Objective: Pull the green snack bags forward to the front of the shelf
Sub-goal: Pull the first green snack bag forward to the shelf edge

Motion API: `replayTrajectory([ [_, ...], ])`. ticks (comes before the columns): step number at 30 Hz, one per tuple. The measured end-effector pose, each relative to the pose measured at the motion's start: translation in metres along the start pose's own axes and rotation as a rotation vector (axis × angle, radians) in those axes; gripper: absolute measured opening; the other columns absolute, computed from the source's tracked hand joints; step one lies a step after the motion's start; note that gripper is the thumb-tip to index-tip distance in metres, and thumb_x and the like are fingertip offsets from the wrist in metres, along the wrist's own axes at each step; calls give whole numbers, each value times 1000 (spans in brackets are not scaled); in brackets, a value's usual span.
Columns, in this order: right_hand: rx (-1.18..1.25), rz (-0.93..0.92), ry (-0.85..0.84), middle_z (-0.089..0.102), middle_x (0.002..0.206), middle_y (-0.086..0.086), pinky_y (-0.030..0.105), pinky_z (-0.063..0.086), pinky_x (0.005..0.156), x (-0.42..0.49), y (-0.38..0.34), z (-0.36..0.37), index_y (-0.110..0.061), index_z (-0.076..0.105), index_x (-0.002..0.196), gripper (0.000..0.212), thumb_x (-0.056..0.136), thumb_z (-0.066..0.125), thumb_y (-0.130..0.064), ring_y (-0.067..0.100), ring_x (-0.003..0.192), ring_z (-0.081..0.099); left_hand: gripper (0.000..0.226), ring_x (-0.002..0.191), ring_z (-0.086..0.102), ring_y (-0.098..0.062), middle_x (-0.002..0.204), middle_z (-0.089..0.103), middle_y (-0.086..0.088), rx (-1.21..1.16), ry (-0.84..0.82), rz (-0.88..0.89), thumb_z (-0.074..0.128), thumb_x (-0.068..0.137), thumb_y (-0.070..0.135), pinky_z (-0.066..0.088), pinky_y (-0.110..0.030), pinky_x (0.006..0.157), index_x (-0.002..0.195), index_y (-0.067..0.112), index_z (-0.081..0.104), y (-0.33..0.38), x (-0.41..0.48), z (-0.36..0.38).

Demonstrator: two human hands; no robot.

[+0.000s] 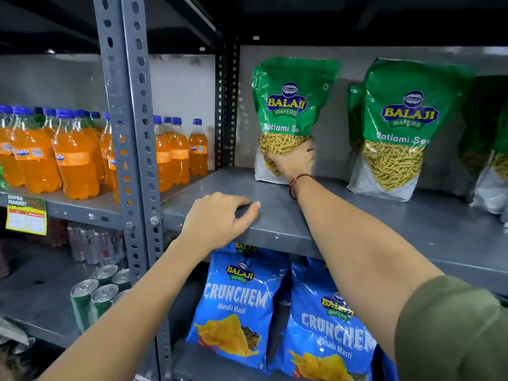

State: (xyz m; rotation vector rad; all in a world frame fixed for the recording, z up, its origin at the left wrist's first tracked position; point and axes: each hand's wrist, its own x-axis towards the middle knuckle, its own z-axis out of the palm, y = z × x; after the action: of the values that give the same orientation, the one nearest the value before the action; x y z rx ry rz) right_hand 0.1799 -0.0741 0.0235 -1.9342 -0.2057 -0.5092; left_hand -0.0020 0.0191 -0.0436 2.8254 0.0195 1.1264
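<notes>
Green Balaji Ratlami Sev bags stand upright at the back of a grey metal shelf [357, 226]. My right hand [295, 160] reaches deep in and grips the lower part of the left green bag [288, 103]. A second green bag [401, 125] stands to its right, with another just behind it. At the right edge a further green bag [492, 160] shows only in part and is blurred. My left hand [220, 215] rests curled on the front lip of the same shelf, holding nothing.
A perforated steel upright [129, 133] divides this bay from orange soda bottles [74, 158] on the left. Blue Crunchem bags [236, 306] stand on the shelf below, green cans [93, 295] lower left. A yellow price tag [26, 218] hangs on the left shelf edge.
</notes>
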Motion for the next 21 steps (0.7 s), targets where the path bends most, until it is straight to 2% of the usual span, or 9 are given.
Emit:
replayTrajectory([
  [3, -21, 8, 15, 33, 140, 18, 48, 34, 104, -6, -3, -2, -9, 14, 145, 120, 56, 83, -53, 37, 132, 35, 62, 95, 65, -28, 105, 74, 1, -6, -18, -18, 22, 81, 61, 47, -33, 70, 107, 30, 68, -3, -2, -3],
  [8, -35, -16, 2, 34, 139, 19, 48, 34, 104, -20, -4, -15, -7, 13, 144, 117, 59, 83, -48, 38, 132, 36, 61, 99, 65, -24, 116, 70, 8, 10, 14, -25, 22, 83, 58, 43, -31, 67, 108, 27, 68, -12, -11, -11],
  [11, -36, -33, -1, 34, 138, 19, 47, 35, 103, -33, -8, -24, -7, 12, 145, 116, 62, 82, -47, 38, 131, 37, 59, 100, 65, -25, 115, 70, 6, 18, -7, -22, 23, 84, 56, 46, -33, 68, 108, 26, 68, -13, -13, -14],
  [18, -44, -77, -25, 35, 139, 15, 46, 36, 103, -71, -16, -46, -10, 10, 147, 120, 60, 83, -51, 36, 131, 37, 63, 110, 60, -29, 129, 62, 2, 67, -155, -66, 23, 84, 59, 47, -37, 77, 122, 25, 59, -13, -11, -18],
  [21, -52, -120, -36, 35, 138, 14, 46, 37, 101, -89, -17, -55, -12, 10, 146, 121, 59, 80, -56, 36, 130, 37, 59, 119, 55, -29, 140, 53, 0, 94, -223, -74, 26, 90, 58, 47, -40, 87, 130, 24, 52, -14, -11, -20],
])
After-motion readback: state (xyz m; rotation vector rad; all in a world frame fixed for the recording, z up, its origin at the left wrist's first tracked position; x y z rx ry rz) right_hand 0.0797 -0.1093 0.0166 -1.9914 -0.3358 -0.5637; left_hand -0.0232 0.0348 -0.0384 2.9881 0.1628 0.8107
